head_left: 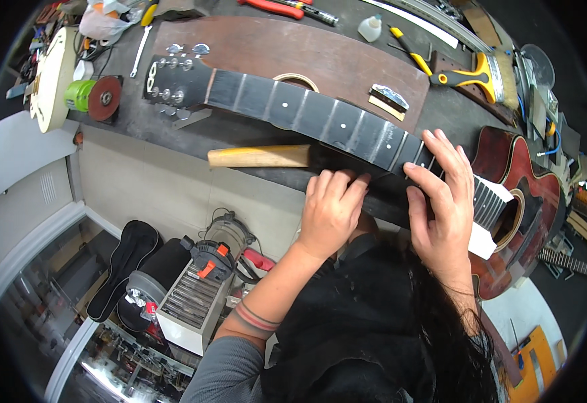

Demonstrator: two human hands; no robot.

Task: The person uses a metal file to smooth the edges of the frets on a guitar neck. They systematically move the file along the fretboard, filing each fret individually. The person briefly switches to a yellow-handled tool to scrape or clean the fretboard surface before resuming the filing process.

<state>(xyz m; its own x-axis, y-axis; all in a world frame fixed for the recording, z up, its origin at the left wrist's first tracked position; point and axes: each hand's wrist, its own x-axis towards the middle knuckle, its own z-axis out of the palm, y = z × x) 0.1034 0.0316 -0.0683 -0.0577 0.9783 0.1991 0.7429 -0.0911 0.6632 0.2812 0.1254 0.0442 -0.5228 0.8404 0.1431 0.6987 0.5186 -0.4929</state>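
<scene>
A guitar neck (293, 114) with a dark fretboard and black headstock lies across the workbench, light lines running across the board. My right hand (444, 201) is at its right end, fingers apart, with fingertips on or just over the fretboard. My left hand (332, 208) is below the neck's near edge, fingers bent and pressed together against a dark surface. Whatever those fingers pinch, if anything, is hidden. Left of that hand, a pale wooden piece like a handle (260, 156) lies by the bench edge; its right end runs into shadow.
Under the neck lies a brown guitar-shaped board (367, 74). A red acoustic guitar (549, 195) stands at the right. A yellow-handled brush (485, 77), a small bottle (370, 28) and a green tool with a disc (92, 97) surround the work. A shop vacuum (216, 258) is below.
</scene>
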